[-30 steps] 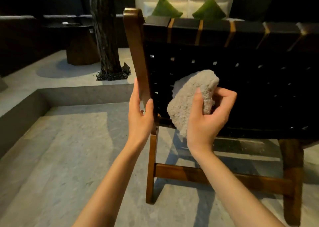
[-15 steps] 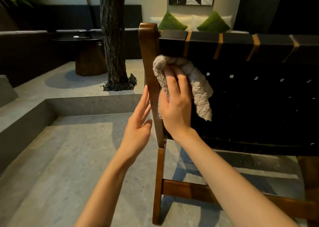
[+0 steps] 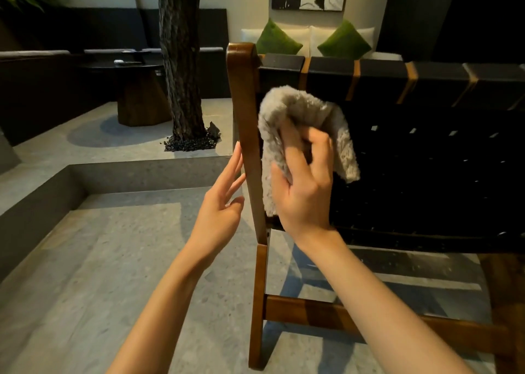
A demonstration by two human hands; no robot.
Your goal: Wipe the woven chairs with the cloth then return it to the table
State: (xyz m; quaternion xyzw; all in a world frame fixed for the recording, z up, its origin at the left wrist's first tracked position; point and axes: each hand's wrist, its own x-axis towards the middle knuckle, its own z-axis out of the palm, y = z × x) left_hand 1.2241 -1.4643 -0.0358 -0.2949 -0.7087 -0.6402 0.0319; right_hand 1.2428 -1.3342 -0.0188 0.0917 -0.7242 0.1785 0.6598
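One Cloth, Two Hands: Handling Notes for the Backrest Wipe

The right hand [image 3: 305,194] is gripping the cloth [image 3: 306,112]. Its fingers are curling into the bunched middle and pressing it against the woven chair [image 3: 426,174] at the upper corner of the backrest, just beside the wooden post [image 3: 244,112]. The left hand [image 3: 220,206] is holding nothing. Its fingers are lying straight along the outer edge of that post, and contact with it cannot be confirmed.

The cloth is looking thick, fluffy and limp. It is draping over the fingers, and one loose flap is hanging free on the side away from the post. Judged from this, it is light, soft and unlikely to slip. It is best taken by the gathered centre so that no flap is trailing. The deep pile may be catching at the small gaps between the dark straps, so moderate pressure is advisable. The post is looking rigid and is offering a sound bracing point.
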